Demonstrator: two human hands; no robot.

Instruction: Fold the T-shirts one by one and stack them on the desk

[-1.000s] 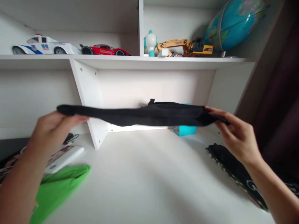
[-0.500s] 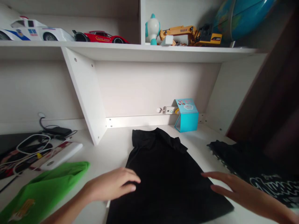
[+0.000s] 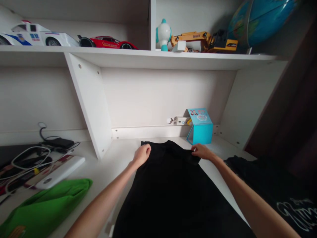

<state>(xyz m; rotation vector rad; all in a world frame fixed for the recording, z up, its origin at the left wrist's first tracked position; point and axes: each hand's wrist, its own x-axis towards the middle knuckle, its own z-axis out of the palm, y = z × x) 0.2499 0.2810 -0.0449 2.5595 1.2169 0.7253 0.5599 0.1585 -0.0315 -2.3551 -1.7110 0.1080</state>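
A black T-shirt [image 3: 173, 191] lies spread on the white desk, its collar end toward the back wall and its lower part running out of view at the bottom. My left hand [image 3: 143, 154] is closed on the shirt's left sleeve area, fingers curled into the cloth. On the other side my right hand [image 3: 201, 152] pinches the right sleeve edge between thumb and fingers. Between the two hands the shoulder and collar part stretches nearly flat.
A folded green garment [image 3: 49, 205] lies at left, beside a white power strip [image 3: 60, 172] and tangled cables [image 3: 29, 158]. At right is a dark garment with white lettering [image 3: 272, 188]. A blue desk calendar [image 3: 202, 132] stands behind. Toys line the shelf [image 3: 173, 56] above.
Both hands have moved forward from above the shirt's middle to its sleeves and closed on the cloth. The sleeves look straighter than before.
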